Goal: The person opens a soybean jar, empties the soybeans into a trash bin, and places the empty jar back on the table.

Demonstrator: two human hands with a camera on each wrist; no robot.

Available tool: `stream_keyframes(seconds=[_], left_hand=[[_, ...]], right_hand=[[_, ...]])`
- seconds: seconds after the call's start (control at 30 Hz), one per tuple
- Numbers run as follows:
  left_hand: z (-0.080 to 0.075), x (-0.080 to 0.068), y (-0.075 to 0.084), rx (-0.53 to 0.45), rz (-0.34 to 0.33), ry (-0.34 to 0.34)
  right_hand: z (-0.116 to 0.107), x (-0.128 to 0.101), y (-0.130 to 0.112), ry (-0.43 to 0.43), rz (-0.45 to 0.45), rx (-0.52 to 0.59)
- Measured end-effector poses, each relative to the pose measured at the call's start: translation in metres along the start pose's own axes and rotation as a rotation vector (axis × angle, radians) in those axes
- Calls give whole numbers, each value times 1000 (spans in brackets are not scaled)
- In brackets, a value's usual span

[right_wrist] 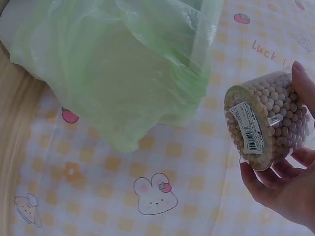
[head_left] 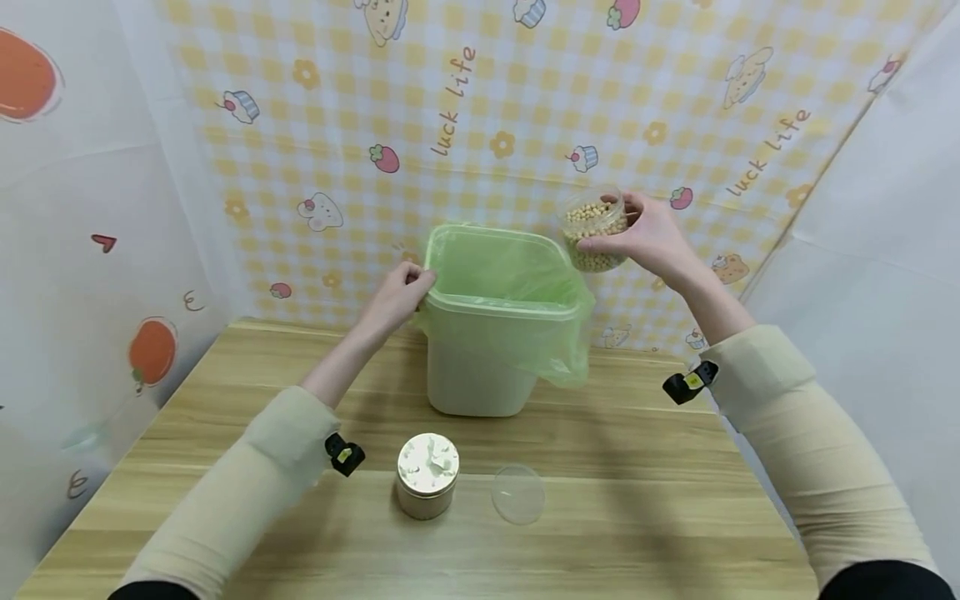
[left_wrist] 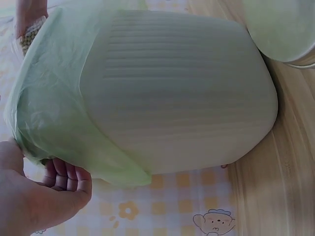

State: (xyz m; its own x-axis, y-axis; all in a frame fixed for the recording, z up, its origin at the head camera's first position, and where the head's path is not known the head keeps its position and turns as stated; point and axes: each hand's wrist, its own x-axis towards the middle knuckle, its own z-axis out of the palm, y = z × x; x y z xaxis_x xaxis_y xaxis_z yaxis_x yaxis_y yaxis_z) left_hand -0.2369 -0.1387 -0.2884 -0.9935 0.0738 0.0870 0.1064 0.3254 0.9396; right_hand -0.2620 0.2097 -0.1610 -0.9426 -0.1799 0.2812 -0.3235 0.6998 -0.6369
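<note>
Your left hand (head_left: 402, 290) pinches the green liner (head_left: 553, 350) at nine o'clock on the bin (head_left: 476, 387), seemingly to steady it. At two o'clock, your right hand (head_left: 651, 236) curls its fingers round a clear jar (head_left: 595, 233) of pale beans (right_wrist: 278, 110), roughly upright, apparently against spilling.

1. Bin (head_left: 478, 375): matt, pale plastic; smooth, with fine parallel ribs on one side.
2. Liner (head_left: 557, 350) over the bin's rim: thin, translucent green plastic film; crinkled, with glossy highlights.
3. Jar (right_wrist: 268, 118) beside the bin's rim: clear, glossy and smooth; the beans (head_left: 596, 218) inside look matt and smooth; the label (right_wrist: 248, 130) looks like printed paper.
4. Tin (head_left: 426, 502) in front of the bin: metal-looking side; shiny, pale top.
5. Disc (head_left: 517, 494) in front of the bin: clear, smooth plastic.
6. Surface (head_left: 637, 525) under the bin: smooth, wood-grained, faint sheen.
7. Backdrop (head_left: 540, 92) behind the bin: matt, cloth-like, lightly creased.
</note>
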Motion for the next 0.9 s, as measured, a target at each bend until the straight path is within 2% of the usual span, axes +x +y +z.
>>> stream_keyframes(seconds=[0.5,0.67,0.9], left_hand=[[3,1,-2,-43,20,56],[5,0,-1,-50,3,52],[4,0,1,-51,-7,31]], right_hand=[[8,22,-26,-76,-58,-218],[13,30,-28,-87,-109,-252],[20,36,-33,-111,-126,-306]])
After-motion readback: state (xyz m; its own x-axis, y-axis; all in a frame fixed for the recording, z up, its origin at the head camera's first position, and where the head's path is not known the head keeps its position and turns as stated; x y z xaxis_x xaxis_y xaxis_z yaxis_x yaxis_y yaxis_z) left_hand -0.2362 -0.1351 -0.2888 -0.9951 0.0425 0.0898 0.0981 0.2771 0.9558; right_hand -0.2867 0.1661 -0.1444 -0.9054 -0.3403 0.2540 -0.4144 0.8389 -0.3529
